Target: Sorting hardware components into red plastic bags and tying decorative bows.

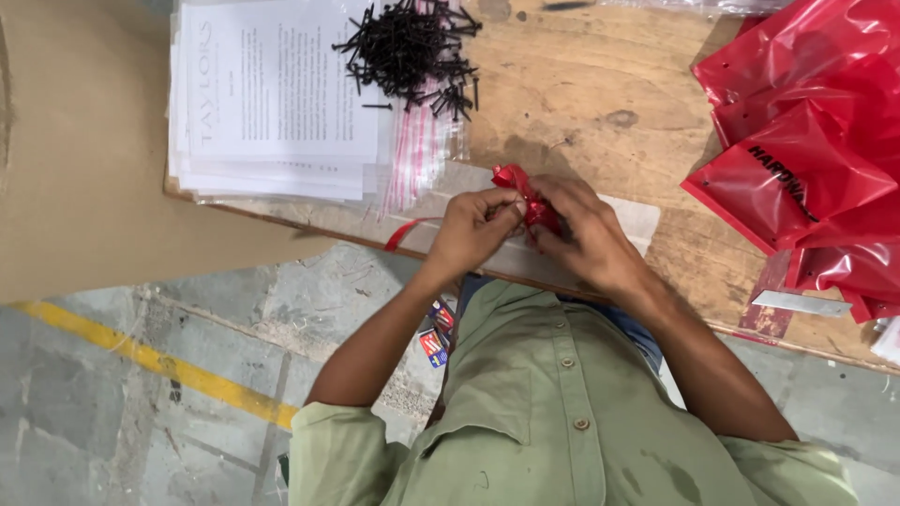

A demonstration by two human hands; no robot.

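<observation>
At the near edge of a worn wooden workbench (600, 84), two hands pinch a small bunched red plastic bag (527, 199) between them.

In the head view, the left hand (473, 228) clamps fingertips on the bag's left side and the right hand (586, 230) closes around its right side, both held just above the bench edge. A pile of black screws (412, 47) lies on clear zip bags (420, 150) beside a stack of printed sheets (272, 94); more red plastic bags (816, 150) are heaped at the right.
</observation>
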